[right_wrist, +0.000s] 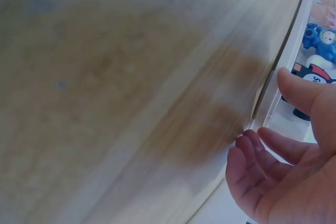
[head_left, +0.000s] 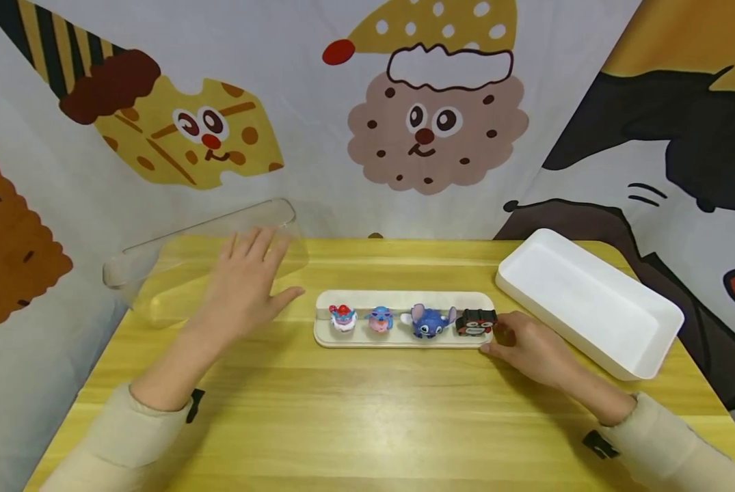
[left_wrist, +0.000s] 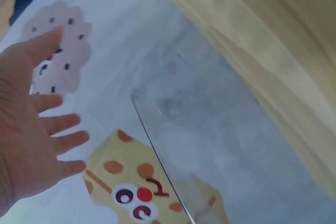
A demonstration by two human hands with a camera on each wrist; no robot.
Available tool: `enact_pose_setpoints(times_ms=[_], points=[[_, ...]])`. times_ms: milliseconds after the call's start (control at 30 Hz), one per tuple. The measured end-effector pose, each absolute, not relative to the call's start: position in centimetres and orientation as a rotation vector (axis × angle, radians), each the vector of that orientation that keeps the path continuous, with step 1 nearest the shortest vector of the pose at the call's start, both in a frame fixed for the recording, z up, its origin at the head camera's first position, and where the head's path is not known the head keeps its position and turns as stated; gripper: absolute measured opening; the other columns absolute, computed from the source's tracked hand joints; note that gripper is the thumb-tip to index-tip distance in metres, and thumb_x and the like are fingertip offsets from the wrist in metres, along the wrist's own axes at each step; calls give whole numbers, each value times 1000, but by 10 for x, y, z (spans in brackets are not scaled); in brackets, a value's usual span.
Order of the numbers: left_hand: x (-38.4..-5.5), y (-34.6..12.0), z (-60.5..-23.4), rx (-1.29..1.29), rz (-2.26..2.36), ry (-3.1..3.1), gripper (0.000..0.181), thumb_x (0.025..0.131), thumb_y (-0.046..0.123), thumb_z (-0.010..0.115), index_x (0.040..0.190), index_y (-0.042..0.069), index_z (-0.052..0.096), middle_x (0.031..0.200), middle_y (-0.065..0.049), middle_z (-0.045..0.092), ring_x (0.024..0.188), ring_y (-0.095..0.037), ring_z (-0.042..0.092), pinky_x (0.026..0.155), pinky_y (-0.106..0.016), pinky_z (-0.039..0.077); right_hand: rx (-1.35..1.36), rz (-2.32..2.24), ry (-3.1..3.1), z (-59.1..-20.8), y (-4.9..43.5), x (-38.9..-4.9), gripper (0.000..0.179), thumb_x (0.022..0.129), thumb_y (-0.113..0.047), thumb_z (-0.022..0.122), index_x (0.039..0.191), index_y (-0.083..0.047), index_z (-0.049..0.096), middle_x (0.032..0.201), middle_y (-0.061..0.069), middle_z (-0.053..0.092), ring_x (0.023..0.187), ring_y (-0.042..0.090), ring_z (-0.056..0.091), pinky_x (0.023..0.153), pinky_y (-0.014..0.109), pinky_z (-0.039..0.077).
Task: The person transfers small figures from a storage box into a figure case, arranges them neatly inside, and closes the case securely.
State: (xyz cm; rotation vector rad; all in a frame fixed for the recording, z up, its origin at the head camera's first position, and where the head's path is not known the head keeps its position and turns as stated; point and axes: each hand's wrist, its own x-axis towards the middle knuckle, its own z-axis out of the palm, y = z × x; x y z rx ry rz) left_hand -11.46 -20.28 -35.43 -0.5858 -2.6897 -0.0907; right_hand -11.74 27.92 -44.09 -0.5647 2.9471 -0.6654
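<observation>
A narrow white tray lies on the table with several small figures in a row. They are a red-topped white-and-blue figure, a small blue-and-pink figure, a blue big-eared figure and a black-and-red block with a face. My right hand holds the tray's right end, thumb at its front corner, fingers at the end edge. My left hand, fingers straight and spread, is beside a clear plastic cover that tilts at the table's back left; the hand overlaps it in the head view.
A white rectangular box, its hollow side up, stands right of the tray near the right table edge. Behind the yellow wooden table hangs a white cloth printed with cartoon characters.
</observation>
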Motion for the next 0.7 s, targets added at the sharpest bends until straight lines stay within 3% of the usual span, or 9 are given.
enact_pose_setpoints(times_ms=[400,700], points=[[-131,-266,-340,-386,-4,-2625,126,69,64,86,164,4,29,158,-31,39,141,-56,37,122,-71,16,-545,-658,2953,-442,279,-119,43,87,-36,87,111,-3,72,97,3,67,84,19,58,72,40,51],[-145,-310,-345,-178,-24,-2818,135,72,75,80,168,7,13,165,-31,25,143,-61,27,118,-78,7,-552,-662,2945,-442,277,-119,39,87,-33,87,107,-5,71,91,0,63,79,18,54,68,36,47]])
